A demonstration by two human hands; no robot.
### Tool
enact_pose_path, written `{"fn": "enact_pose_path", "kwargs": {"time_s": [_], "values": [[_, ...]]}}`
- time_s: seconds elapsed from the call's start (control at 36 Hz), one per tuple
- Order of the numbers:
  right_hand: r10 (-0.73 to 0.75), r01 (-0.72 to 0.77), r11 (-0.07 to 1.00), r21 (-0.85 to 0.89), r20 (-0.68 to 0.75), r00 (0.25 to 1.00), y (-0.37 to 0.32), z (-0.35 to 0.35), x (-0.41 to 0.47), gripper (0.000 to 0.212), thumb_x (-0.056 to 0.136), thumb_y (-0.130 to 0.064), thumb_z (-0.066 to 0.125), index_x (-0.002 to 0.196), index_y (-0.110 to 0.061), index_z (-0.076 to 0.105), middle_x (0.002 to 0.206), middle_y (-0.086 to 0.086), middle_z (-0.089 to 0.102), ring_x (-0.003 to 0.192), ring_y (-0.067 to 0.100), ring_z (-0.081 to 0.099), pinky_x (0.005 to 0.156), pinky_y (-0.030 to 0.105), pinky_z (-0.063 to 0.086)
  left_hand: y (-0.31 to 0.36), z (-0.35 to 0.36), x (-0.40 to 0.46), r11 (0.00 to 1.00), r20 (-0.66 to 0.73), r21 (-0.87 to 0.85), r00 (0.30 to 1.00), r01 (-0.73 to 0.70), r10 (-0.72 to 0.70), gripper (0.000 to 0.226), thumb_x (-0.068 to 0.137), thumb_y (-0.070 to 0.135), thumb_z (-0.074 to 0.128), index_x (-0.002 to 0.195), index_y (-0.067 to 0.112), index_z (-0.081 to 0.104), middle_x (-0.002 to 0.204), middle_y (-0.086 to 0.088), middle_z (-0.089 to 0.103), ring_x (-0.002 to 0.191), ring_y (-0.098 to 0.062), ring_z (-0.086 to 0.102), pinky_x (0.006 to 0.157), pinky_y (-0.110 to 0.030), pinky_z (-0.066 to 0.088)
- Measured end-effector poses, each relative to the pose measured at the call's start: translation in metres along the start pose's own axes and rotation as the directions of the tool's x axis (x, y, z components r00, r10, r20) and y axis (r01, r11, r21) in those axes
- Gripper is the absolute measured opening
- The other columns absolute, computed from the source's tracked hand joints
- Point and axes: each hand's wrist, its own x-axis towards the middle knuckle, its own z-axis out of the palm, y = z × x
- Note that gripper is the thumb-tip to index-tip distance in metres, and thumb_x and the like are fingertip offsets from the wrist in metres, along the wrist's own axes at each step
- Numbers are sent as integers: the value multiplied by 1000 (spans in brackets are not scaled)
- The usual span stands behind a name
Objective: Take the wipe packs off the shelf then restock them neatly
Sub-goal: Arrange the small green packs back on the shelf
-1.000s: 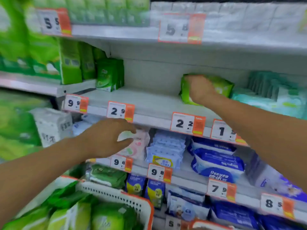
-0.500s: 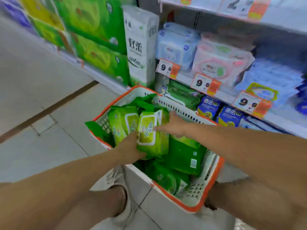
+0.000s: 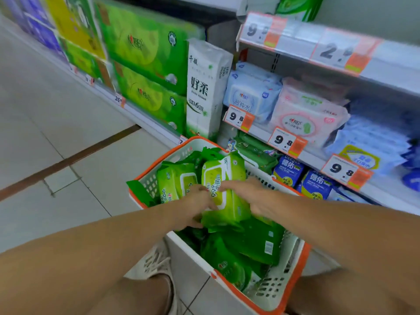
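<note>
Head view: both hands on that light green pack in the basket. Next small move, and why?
Probably lift the pack straight up out of the basket with both hands. The left hand grips its near edge and the right hand lies over its far side. It stands on top of darker green packs, so nothing pins it. The restocking shelf is out of frame.

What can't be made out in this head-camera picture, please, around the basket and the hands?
- Left hand's fingertips: hidden behind the light green wipe pack, so its grip is uncertain.
- Packs at the bottom of the basket: buried under the upper packs, so they cannot be counted.
- Top shelf price tags: motion blur smears the small digits.
- Blue packs on the right: blurred, print unreadable.
- Both forearms: cut off by the bottom edge.
</note>
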Motion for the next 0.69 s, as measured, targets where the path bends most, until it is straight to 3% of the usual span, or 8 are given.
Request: {"fn": "enact_pose_path", "kwargs": {"time_s": [0.11,0.19,0.28,0.33,0.44,0.56,0.61,0.69], "values": [[-147,140,957,253,8,989,-63,-58,-37,77,46,-19,91,118,-4,67,101,15,76,88,32,75,78,55,60,66,-6,-20,952,-94,-137,960,-275,264,59,81,8,68,132,26,43,122,-10,62,96,-28,61,75,-39,50],[-327,262,827,497,47,944,-112,-104,-82,62,64,-17,78,125,-9,67,113,15,73,104,31,71,89,57,56,125,-9,-57,853,-163,-138,862,-502,481,76,79,29,80,138,27,33,119,2,54,97,-15,58,81,-37,50],[-531,293,603,742,100,841,-133,-134,-124,48,86,-16,59,134,-13,60,128,11,68,118,27,65,100,52,51,153,-3,-99,830,34,-263,855,-491,517,97,57,50,91,136,28,38,114,3,57,88,-14,61,84,-39,54],[-618,328,501,801,66,783,-128,-142,-139,57,84,-16,66,140,-11,54,137,13,61,127,28,57,107,51,44,161,15,-116,818,187,-352,823,-454,537,95,54,49,92,134,19,52,114,-3,65,92,-22,66,88,-48,56],[-645,357,499,789,64,761,-108,-157,-155,97,51,-25,97,138,-9,57,140,14,59,125,31,55,103,55,48,176,62,-141,696,100,-468,750,-545,654,58,61,36,80,117,22,69,104,2,76,87,-15,74,66,-29,58],[-630,491,392,778,-162,760,-101,-214,-168,110,43,-39,99,139,-9,54,134,19,62,118,36,63,93,60,53,187,75,-146,641,75,-405,675,-652,734,60,59,32,83,117,22,69,101,0,77,82,-17,74,72,-33,56],[-631,627,513,586,-238,738,-94,-235,-173,110,41,-46,98,137,-15,54,131,19,64,105,33,69,78,51,59,189,75,-144,640,71,-321,656,-698,751,68,54,33,89,117,20,69,103,-2,77,89,-23,74,77,-36,57],[-635,662,690,293,-197,747,-76,-242,-173,94,42,-53,96,124,-20,63,121,10,72,105,30,71,90,59,55,186,80,-138,650,90,-219,648,-728,756,66,55,32,93,115,21,69,104,-2,77,95,-25,74,93,-46,54]]}}
